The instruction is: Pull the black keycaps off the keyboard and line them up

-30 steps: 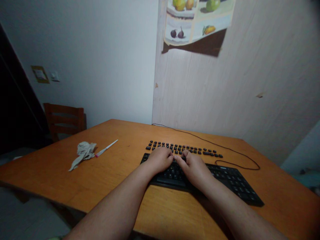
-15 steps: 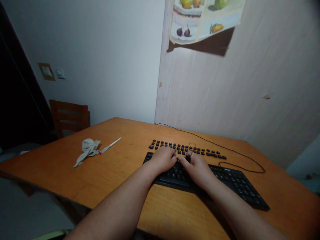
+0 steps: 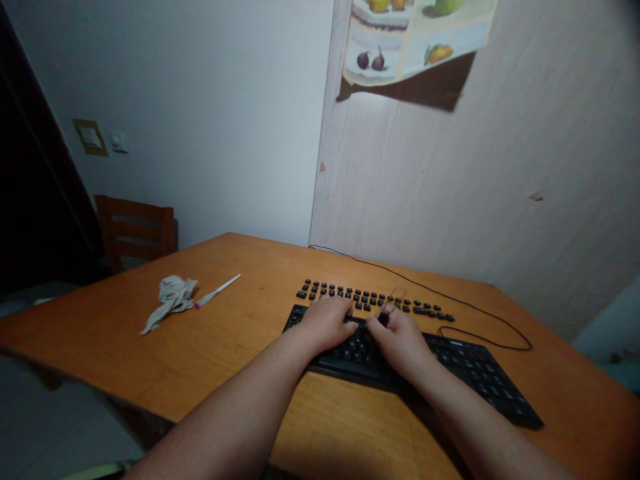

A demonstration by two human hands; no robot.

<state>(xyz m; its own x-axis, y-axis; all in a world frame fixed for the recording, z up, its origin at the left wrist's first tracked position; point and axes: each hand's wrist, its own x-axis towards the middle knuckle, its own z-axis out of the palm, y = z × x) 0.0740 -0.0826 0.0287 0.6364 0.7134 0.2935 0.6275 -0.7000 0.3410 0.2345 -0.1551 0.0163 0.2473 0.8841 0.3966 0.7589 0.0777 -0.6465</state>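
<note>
head: black piece (image 3: 383, 319) between right fingers (image 3: 378, 331), keyboard (image 3: 347, 361) below

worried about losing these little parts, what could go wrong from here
The small dark piece held in the right hand might slip and drop onto the keyboard. Loose keycaps lie in rows just beyond it, close to the left hand, so a stray knuckle could push some out of line.
</note>
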